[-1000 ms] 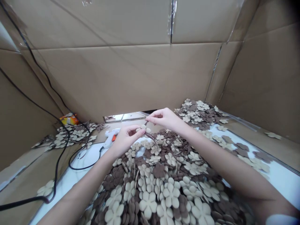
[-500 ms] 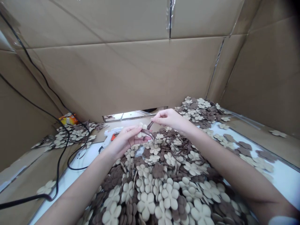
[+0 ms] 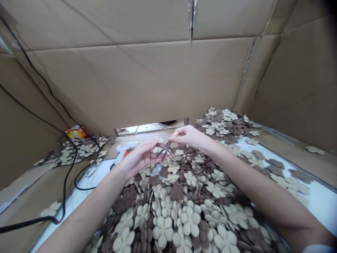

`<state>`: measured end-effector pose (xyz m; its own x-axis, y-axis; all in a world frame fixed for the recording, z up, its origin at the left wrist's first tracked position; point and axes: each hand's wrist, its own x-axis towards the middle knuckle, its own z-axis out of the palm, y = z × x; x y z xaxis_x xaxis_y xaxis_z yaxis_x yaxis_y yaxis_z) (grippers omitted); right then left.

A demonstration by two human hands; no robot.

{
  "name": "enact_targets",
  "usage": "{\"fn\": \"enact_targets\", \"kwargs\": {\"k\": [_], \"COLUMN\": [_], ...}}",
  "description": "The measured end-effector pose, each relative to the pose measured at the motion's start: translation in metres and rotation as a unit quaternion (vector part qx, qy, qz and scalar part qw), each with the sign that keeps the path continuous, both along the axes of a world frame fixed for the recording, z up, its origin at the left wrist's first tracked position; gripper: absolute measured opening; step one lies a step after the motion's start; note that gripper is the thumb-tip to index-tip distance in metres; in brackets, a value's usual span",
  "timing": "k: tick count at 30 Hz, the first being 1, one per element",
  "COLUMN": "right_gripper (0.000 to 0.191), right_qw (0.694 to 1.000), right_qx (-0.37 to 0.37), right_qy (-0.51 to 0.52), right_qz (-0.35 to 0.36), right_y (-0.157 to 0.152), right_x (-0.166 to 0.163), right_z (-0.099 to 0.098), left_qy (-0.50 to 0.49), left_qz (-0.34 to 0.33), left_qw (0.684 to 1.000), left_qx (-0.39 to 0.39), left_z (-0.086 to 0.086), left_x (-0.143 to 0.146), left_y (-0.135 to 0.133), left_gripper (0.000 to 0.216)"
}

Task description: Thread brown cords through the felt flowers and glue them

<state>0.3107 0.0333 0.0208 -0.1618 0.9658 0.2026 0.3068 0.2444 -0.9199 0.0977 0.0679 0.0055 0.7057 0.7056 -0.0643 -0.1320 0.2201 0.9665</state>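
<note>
Just above a heap of cream and brown flower cutouts (image 3: 163, 211), the left hand (image 3: 138, 158) curls around a cream flower cutout (image 3: 158, 144), while the right hand (image 3: 191, 137) pinches thin brown strips (image 3: 165, 147) against it.

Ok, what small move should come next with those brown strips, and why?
Probably the right hand should draw the brown strips snug where they cross, since it already has their upper ends, while the left hand steadies them against the cream flower.
</note>
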Motion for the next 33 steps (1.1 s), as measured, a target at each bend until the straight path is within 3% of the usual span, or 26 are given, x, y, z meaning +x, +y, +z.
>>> {"fn": "enact_targets", "kwargs": {"k": [8, 12, 18, 24, 33], "right_gripper": [0.032, 0.029, 0.023, 0.019, 0.031], "right_qw": [1.0, 0.999, 0.998, 0.997, 0.996], "right_qx": [-0.006, -0.032, -0.048, -0.061, -0.018], "right_qy": [0.006, 0.025, 0.033, 0.041, 0.057], "right_qz": [0.0, 0.022, 0.026, 0.018, 0.066], "right_y": [0.003, 0.005, 0.002, -0.001, -0.004], "right_x": [-0.001, -0.004, -0.011, -0.014, -0.009], "right_z": [-0.004, -0.008, -0.008, -0.006, 0.001], "left_qy": [0.014, 0.021, 0.054, 0.129, 0.111], "left_qz": [-0.019, -0.029, 0.02, 0.059, 0.135], "left_qw": [0.999, 0.994, 0.975, 0.923, 0.822], "left_qx": [0.044, 0.107, 0.215, 0.357, 0.542], "left_z": [-0.002, -0.006, -0.013, -0.011, -0.005], "left_x": [0.0, 0.004, 0.007, 0.007, 0.005], "left_y": [-0.002, -0.004, -0.004, -0.009, -0.019], "left_gripper": [0.027, 0.027, 0.023, 0.025, 0.017]}}
